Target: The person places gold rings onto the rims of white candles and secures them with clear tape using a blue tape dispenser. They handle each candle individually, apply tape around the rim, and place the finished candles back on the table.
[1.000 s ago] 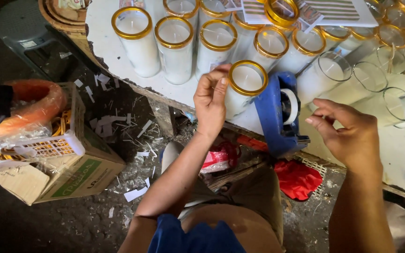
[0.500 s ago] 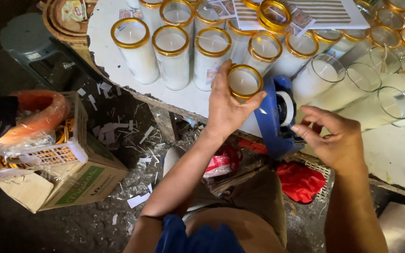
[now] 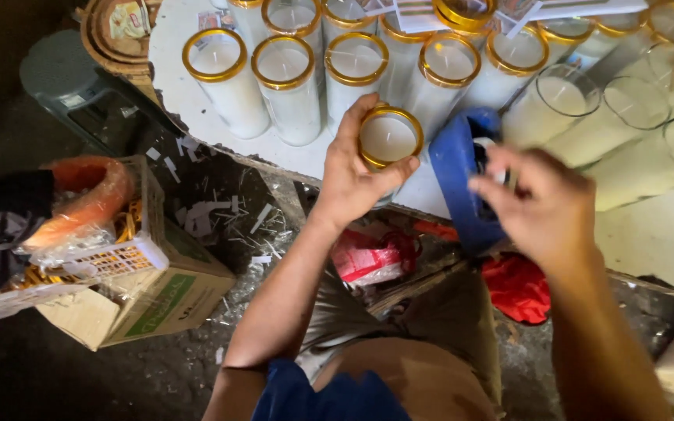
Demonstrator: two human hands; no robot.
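Candle glass (image 3: 388, 140) with a gold rim sits at the white worktop (image 3: 189, 93) edge, the left hand (image 3: 356, 175) curled around it while the right hand (image 3: 544, 203) pinches at the blue tape dispenser (image 3: 458, 179); a loose grip might tip it off.

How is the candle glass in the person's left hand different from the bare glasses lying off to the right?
The candle glass in the left hand wears a gold band round its rim; the bare glasses have plain clear rims. The held one points its mouth straight up at the camera, while the bare ones lean away toward the right. The held one is gripped; the bare ones rest untouched on the white table. Both hold white wax.
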